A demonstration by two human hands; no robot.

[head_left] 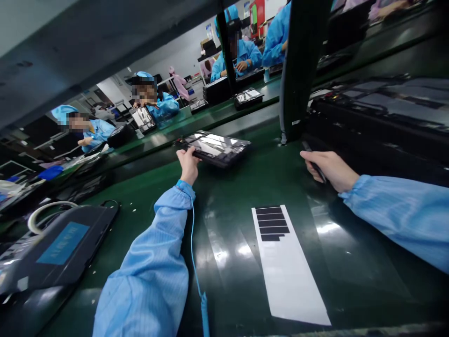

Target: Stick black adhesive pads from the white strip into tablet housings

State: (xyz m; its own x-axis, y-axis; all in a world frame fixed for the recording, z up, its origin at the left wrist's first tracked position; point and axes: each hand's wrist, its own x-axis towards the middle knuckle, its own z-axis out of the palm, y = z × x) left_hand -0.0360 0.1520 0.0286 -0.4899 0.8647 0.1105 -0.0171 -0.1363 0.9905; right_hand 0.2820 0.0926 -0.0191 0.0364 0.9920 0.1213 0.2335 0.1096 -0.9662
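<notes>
My left hand (pixel 188 164) is closed on the near left corner of a flat black device casing (pixel 219 149) with shiny silver-white panels on top. The casing is tilted and blurred at its right end. At the right, my right hand (pixel 326 169) grips a thin black pen-like tool (pixel 318 172), whose exact kind I cannot tell. Below and between my hands, a white backing sheet (pixel 294 276) lies on the green bench mat (pixel 231 224). Several black adhesive strips (pixel 271 223) sit at its far end. A blue coiled cord (pixel 204 309) runs from the band at my left wrist.
Stacked black casings (pixel 379 126) stand at the right. A dark post (pixel 300 70) rises behind my hands. A grey machine (pixel 66 248) with a blue label sits at the left. Across the bench, co-workers in blue (pixel 168 105) handle similar casings. A shelf beam (pixel 87 51) crosses overhead.
</notes>
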